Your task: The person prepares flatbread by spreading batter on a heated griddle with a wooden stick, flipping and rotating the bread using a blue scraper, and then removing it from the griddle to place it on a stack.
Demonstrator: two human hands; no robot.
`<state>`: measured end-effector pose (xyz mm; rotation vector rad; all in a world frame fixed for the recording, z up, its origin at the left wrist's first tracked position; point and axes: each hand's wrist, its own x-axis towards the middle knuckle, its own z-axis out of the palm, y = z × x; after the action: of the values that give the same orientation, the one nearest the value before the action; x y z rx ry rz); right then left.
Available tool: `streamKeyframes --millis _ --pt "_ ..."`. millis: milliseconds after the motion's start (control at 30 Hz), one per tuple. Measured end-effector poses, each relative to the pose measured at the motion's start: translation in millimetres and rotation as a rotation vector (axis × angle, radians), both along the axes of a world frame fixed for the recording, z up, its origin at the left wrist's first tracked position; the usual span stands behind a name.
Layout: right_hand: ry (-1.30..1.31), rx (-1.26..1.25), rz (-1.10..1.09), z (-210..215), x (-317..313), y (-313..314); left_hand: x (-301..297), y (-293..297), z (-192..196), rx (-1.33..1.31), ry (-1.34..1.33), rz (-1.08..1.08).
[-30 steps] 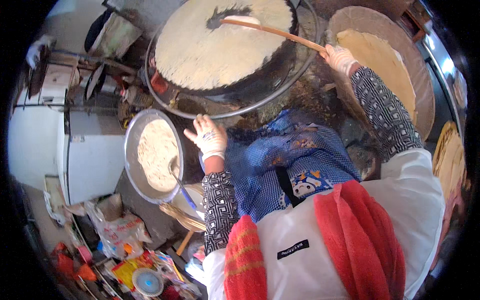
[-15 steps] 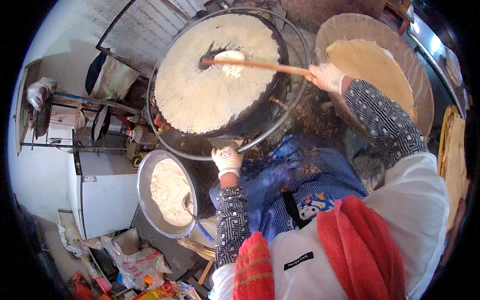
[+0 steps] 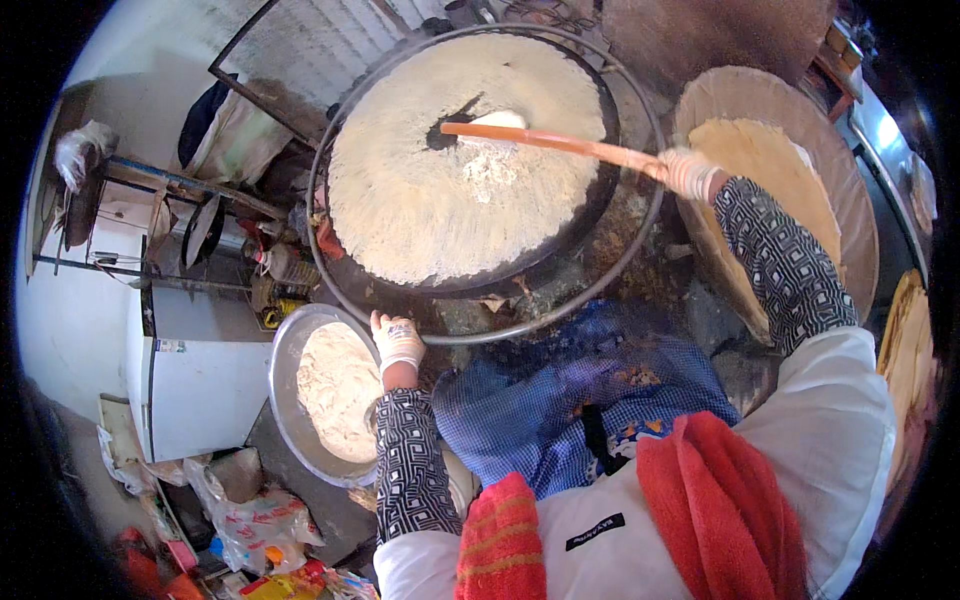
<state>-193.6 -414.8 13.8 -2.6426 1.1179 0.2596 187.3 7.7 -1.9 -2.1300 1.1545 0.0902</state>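
Note:
A round griddle carries a broad layer of pale batter (image 3: 450, 225), with a dark bare patch near its middle. My right hand (image 3: 688, 172), in a light glove, grips the end of a long wooden spreader (image 3: 570, 141) reaching over the batter. Beside the stick's far part are a smooth white mound (image 3: 502, 119) and a lumpy patch of batter (image 3: 492, 172). At the near left, my gloved left hand (image 3: 398, 342) is closed over the metal ring (image 3: 540, 327) that encircles the griddle; its fingers are partly hidden. A metal basin (image 3: 290, 425) of thick batter sits just beside that hand.
Right of the griddle, a wide lined basket (image 3: 850, 190) holds a thin tan flatbread (image 3: 765, 165). More flat sheets (image 3: 903, 350) stand at the far right. A white cabinet (image 3: 200, 390) is at the left, with plastic bags (image 3: 265, 515) below it.
My left hand has shifted left along the ring, toward the basin. My right hand still holds the spreader, which lies at nearly the same angle. The whole view has shifted slightly.

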Motion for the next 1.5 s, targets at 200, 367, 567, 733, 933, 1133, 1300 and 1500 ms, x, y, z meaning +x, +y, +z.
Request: streamKeyframes --millis 200,367,567,733,933,1133,1300,1500 --pt "-0.761 0.588 0.063 9 43 148 41 4 0 -0.010 -0.025 -0.026" --pt "-0.964 1.241 -0.440 40 20 226 50 7 1 -0.015 0.016 -0.022" --pt "-1.063 1.114 -0.608 27 6 216 22 4 -3 -0.052 0.021 0.013" --pt "-1.013 1.177 -0.555 12 22 220 -50 -11 -4 -0.095 0.014 0.017" --pt "-1.056 1.196 -0.524 9 57 216 -202 -51 1 -0.629 0.330 -0.093" --pt "-1.062 1.245 -0.568 1 88 234 -278 6 21 -0.746 0.677 -0.266" --pt "-1.058 1.297 -0.683 13 105 246 -260 53 51 -0.768 0.581 -0.142" --pt "-1.451 1.454 -0.613 26 80 247 -213 123 56 -0.981 0.516 0.121"
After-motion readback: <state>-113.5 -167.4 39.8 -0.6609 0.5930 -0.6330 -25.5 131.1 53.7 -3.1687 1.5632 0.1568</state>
